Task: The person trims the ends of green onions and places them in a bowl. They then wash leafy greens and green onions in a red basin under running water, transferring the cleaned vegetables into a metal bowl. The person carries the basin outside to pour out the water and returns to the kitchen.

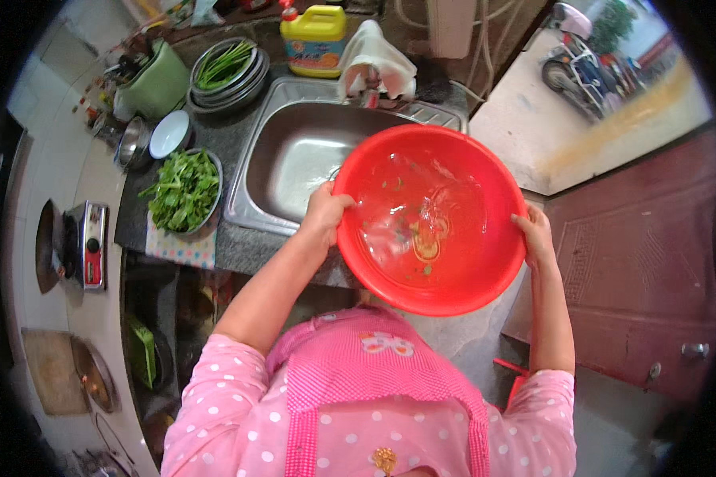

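Between my two hands is a wide red plastic basin (358,262) with water and bits of green leaf in it. My left hand (323,216) grips its left rim, thumb over the edge. On the opposite side my right hand (536,234) holds the right rim in the same way. The basin is raised over the right front part of a stainless steel sink (292,164) and hides that corner. Left of the sink, a bowl (216,206) heaped with leafy greens (185,189) rests partly on a dotted cloth (182,244).
Nested metal bowls (230,98) with green stalks, a white bowl (170,134) and a yellow jug (314,42) stand on the counter. A white cloth (373,56) drapes over the faucet area. A maroon door (638,262) stands at the right, with a motorbike (585,77) outside.
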The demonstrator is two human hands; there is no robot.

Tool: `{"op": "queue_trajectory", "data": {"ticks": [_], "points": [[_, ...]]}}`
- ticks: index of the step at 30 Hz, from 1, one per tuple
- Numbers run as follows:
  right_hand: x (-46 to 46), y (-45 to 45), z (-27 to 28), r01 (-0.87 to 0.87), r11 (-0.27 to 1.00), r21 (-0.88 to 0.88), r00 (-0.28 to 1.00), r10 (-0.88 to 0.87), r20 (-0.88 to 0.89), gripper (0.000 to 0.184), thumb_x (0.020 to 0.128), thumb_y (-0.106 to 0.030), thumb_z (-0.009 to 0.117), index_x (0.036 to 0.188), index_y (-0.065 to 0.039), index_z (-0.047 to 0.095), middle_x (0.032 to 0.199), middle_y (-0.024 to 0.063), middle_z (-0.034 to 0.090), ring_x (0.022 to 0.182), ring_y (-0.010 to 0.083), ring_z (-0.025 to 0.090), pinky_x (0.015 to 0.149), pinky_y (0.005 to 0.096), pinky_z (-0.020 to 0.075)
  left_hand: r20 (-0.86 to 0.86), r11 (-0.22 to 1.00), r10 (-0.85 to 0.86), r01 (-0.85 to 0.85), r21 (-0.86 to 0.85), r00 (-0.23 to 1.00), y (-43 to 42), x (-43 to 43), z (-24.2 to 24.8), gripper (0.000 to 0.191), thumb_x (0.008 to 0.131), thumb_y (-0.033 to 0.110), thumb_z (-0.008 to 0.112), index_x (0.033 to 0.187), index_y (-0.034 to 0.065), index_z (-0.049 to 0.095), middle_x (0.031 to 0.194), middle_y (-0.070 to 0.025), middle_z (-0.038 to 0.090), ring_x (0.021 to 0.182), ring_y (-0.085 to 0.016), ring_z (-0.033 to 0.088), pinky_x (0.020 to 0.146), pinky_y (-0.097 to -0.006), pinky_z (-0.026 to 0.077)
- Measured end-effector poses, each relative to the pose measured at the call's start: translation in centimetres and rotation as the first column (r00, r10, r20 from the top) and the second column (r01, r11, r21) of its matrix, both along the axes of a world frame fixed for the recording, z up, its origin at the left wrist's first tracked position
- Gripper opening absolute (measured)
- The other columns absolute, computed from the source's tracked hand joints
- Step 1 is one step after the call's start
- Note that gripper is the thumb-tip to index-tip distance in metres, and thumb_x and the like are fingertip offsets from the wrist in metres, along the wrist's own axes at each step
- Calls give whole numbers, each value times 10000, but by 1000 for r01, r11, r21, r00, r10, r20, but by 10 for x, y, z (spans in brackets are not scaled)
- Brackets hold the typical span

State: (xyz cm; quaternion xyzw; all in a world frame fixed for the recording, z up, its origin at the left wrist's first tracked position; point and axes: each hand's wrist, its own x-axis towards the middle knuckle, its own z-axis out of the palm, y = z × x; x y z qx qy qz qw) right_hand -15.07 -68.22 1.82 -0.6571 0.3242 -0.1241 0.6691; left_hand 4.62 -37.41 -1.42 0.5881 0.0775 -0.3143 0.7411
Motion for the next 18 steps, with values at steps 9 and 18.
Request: {"op": "queue_trajectory", "data": {"ticks": [9, 18], "points": [[-121, -77, 1, 184, 982, 31, 981, -186, 54, 311, 788, -9, 543, 1092, 42, 511, 967, 105, 609, 826, 157, 597, 749, 276, 489, -74, 985, -120, 109, -134, 990, -96, -80, -6, 350, 668, -110, 490, 1001, -2, 467, 891, -145, 583, 763, -263, 598, 692, -403, 520], [-214, -214, -30, 270, 963, -1, 953, -266, 147, 323, 800, -6, 530, 1115, 44, 481, 1007, 102, 592, 885, 156, 576, 811, 286, 459, -32, 983, -155, 151, -105, 987, -245, -162, -8, 324, 653, -110, 510, 950, 12, 469, 851, -119, 585, 732, -227, 600, 659, -359, 522]]}}
